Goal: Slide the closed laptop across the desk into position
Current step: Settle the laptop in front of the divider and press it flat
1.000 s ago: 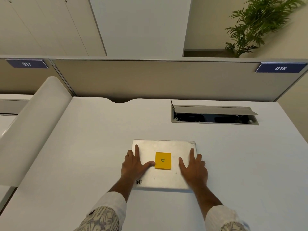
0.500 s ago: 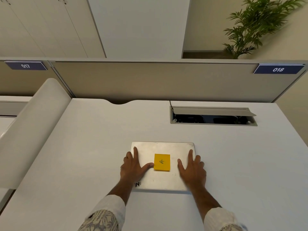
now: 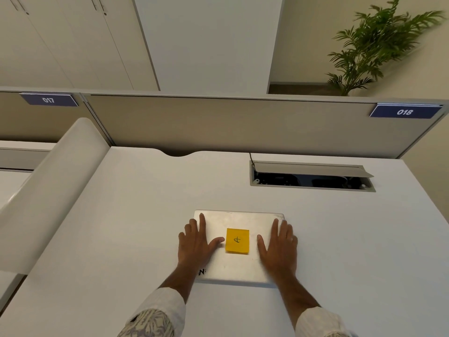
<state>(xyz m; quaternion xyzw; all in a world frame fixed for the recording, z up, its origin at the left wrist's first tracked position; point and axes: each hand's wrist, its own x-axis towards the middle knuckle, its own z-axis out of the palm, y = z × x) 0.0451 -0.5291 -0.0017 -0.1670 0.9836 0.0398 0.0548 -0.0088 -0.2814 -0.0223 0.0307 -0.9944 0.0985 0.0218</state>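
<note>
Laptop (image 3: 239, 267): closed, silver, yellow note (image 3: 237, 240) stuck on top.

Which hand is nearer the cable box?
Right. The right hand lies flat on the laptop's right side, below the cable box; the left hand is farther left.

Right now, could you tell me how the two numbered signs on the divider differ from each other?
The sign on the left reads 017, while the sign on the right reads 018. The 017 sign sits above the neighbouring desk's side of the divider; the 018 sign sits at the far right end, above the desk with the laptop. The 018 sign also looks larger in this view. Both are dark blue plates with white digits, mounted near the divider's top edge.
</note>
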